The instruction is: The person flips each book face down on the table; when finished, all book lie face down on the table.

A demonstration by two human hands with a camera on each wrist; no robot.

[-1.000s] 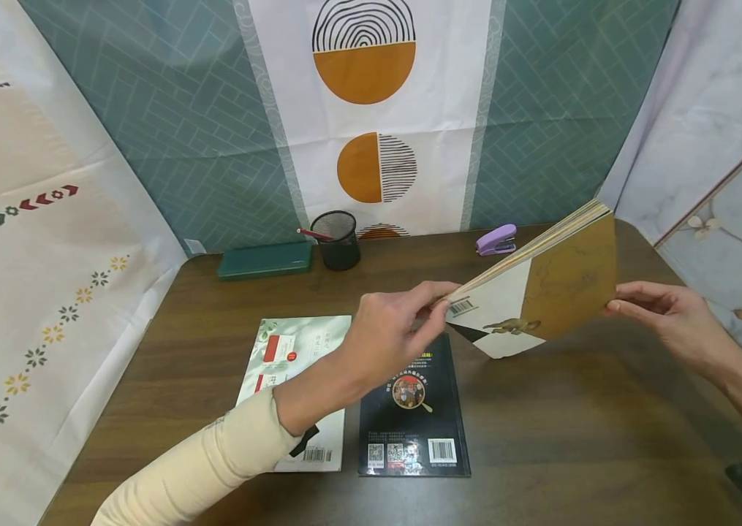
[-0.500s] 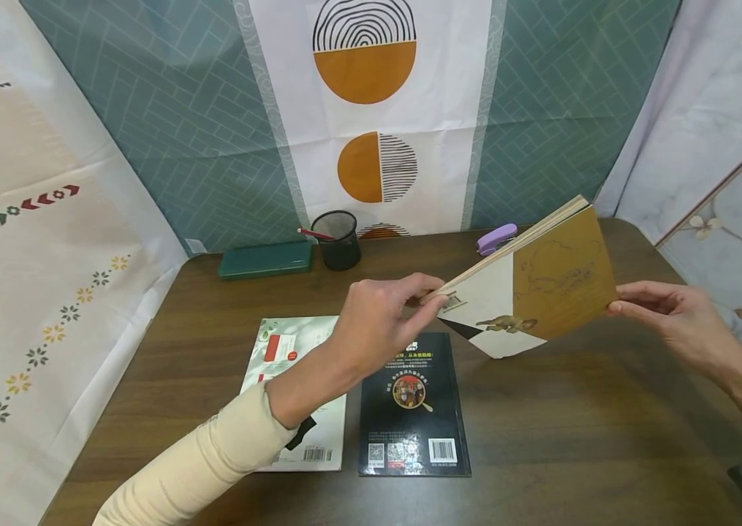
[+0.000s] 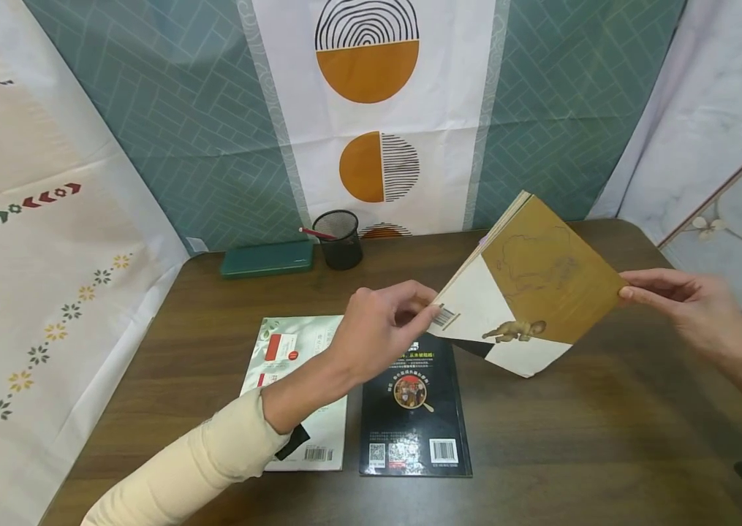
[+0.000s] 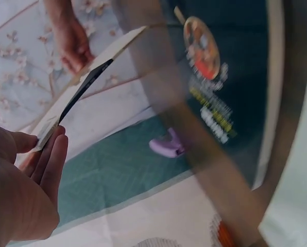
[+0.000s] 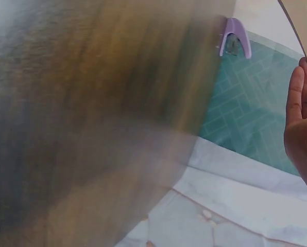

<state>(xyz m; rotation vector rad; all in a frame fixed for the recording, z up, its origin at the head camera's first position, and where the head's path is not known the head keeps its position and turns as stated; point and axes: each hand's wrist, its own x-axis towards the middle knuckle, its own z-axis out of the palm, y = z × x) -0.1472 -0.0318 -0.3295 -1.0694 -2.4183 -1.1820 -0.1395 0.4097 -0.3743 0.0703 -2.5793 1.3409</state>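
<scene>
A book [image 3: 528, 281] with an ochre and white cover, a barcode and a small figure printed on it is tilted above the table. My left hand [image 3: 384, 329] pinches its barcode corner between thumb and fingers. At the opposite corner, my right hand [image 3: 699, 307] pinches the book's edge. The left wrist view shows the book [image 4: 86, 85] nearly edge-on. Beneath my left hand lies a black book [image 3: 413, 424] with a round picture, and left of it a pale green magazine [image 3: 318, 446], partly covered by my forearm.
At the back of the brown table [image 3: 581, 438] stand a black mesh pen cup [image 3: 341, 245] holding a red pencil and a green case [image 3: 267, 260]. A purple stapler [image 5: 238, 33], mostly hidden by the book in the head view, is behind it. Fabric hangs around the table.
The held book has turned so its cover faces me more, and its top corner has swung left, now covering most of the stapler. The right hand has shifted slightly right and up.
</scene>
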